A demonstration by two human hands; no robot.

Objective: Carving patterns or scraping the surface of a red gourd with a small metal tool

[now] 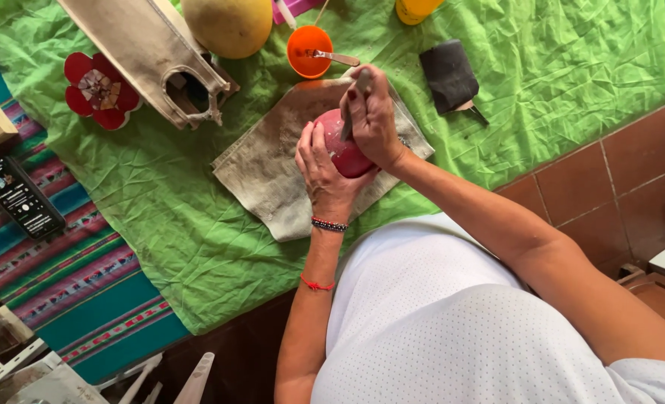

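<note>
While your left hand [323, 166] cups the red rounded piece [345, 150] mid-frame, fingers clamped underneath, your right hand [374, 116] grips a thin tool [353, 105]; it looks hard, smooth, likely brittle.

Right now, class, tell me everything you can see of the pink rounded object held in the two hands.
The pink rounded object looks smooth and matte, perhaps painted. It is held over a grey cloth on the green sheet. The left hand cups its near side; the right hand covers its far side, pressing a thin tool against it. Its underside is hidden.
</note>
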